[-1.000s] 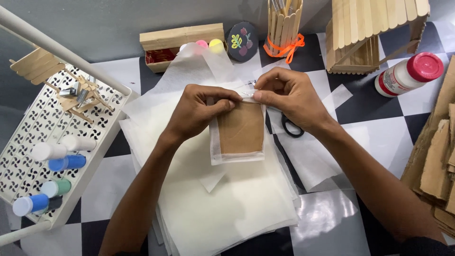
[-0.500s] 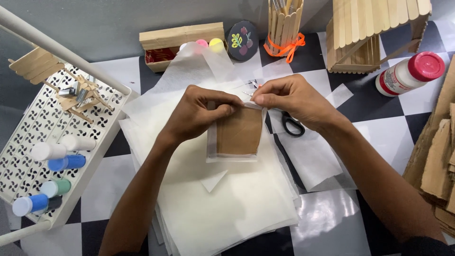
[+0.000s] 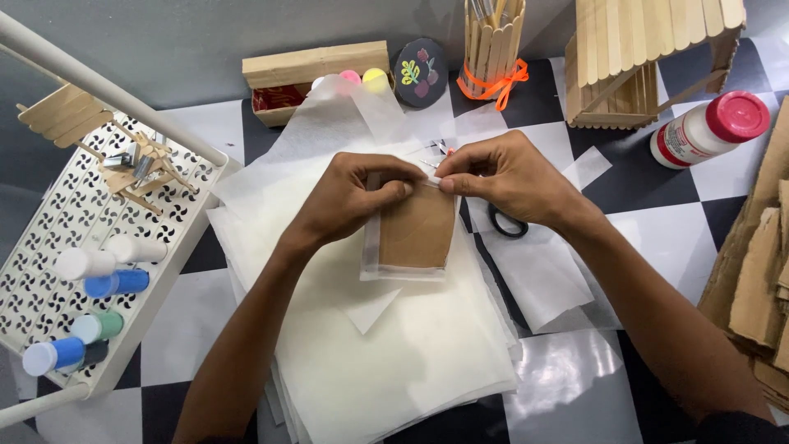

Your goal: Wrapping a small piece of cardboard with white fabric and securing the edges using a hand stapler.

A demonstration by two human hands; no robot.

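A brown cardboard piece (image 3: 417, 234) wrapped in thin translucent paper lies on a stack of white tissue sheets (image 3: 386, 362). My left hand (image 3: 353, 197) presses the paper down along the card's top-left edge. My right hand (image 3: 505, 177) pinches the paper fold at the card's top-right corner. Both hands touch each other's fingertips over the top edge. Black scissors (image 3: 505, 224) lie partly hidden under my right wrist.
A white perforated tray (image 3: 49, 238) at left holds small paint bottles (image 3: 107, 284) and a stick chair. At the back stand a wooden box (image 3: 308, 74), a stick pen holder (image 3: 491, 45), a stick house (image 3: 649, 57) and a glue bottle (image 3: 711, 127). Cardboard scraps (image 3: 760, 271) lie right.
Both hands have shifted slightly along the card's top edge while folding the paper; the card has tilted a little. Nothing else moved.
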